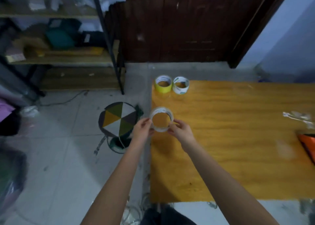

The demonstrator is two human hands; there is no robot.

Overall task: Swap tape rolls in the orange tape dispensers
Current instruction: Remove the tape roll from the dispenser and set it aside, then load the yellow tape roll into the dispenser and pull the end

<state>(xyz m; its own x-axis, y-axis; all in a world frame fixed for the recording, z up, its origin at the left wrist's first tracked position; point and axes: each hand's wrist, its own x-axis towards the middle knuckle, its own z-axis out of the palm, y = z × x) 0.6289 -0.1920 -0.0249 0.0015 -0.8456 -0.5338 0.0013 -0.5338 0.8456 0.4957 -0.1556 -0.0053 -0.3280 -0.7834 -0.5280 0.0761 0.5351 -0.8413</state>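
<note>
Clear tape roll [161, 119] held between both hands above the near left corner region of the bench [238, 139], bore facing the camera, bench surface visible through the open core. Left hand [143, 129] on the left side of the roll, fingers [148, 122] curled narrowly against the outer rim, thumb near the lower edge. Right hand [181, 132] on the right side, fingers [177, 123] likewise closed lightly on the rim, pinching the lower right edge. Whether the roll rests on the bench or is lifted clear of it: cannot tell. Farther back on the bench, at its far left corner, two more rolls lying flat, side by side and touching or nearly so: yellow tape roll [163, 84] on the left, white tape roll [181, 85] with printed core on the right. At the right edge of the bench, partly cut off by the frame, orange tape dispenser [306, 143], well apart from the hands. Above it, crumpled strip of clear tape [296, 116] lying on the bench surface. To the left of the bench, on the tiled floor [59, 148], round stool [119, 119] with a seat in coloured wedges. Behind the stool, wooden shelf unit [68, 58] carrying blurred goods; behind the bench, dark wooden door [187, 23].
</note>
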